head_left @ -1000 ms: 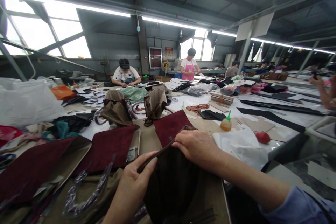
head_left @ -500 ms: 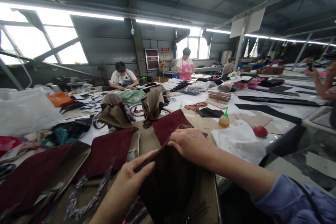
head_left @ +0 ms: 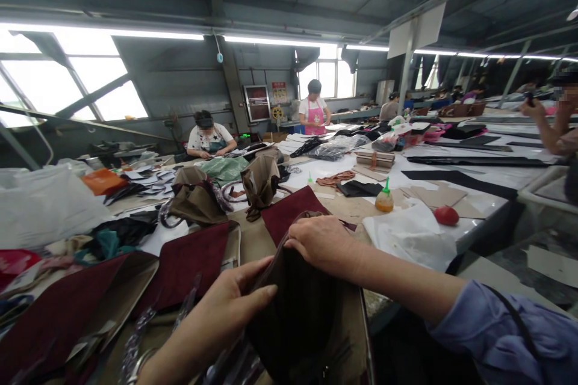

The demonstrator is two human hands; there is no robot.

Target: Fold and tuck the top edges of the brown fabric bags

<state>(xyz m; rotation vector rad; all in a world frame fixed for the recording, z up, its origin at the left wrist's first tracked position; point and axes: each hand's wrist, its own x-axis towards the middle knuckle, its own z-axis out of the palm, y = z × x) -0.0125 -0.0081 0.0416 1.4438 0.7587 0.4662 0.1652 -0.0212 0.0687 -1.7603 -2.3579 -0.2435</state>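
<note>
An unfinished handbag with dark brown lining stands in front of me, its mouth facing up. My right hand is closed over the far part of its rim, the fingers bent down over the edge. At the near left side of the rim, my left hand pinches the edge between thumb and fingers; the fingertips behind the fabric are hidden. A maroon panel lies just beyond the right hand. Left of my left forearm is a bag handle in clear plastic wrap.
Maroon bag pieces lie to the left, with two part-made brown bags behind them. A glue bottle, a white plastic bag and a red object are on the right. Co-workers sit and stand farther back.
My left hand has shifted slightly right along with the rim, and a bracelet now shows at its wrist. The right hand keeps its grip and sits slightly further left.
</note>
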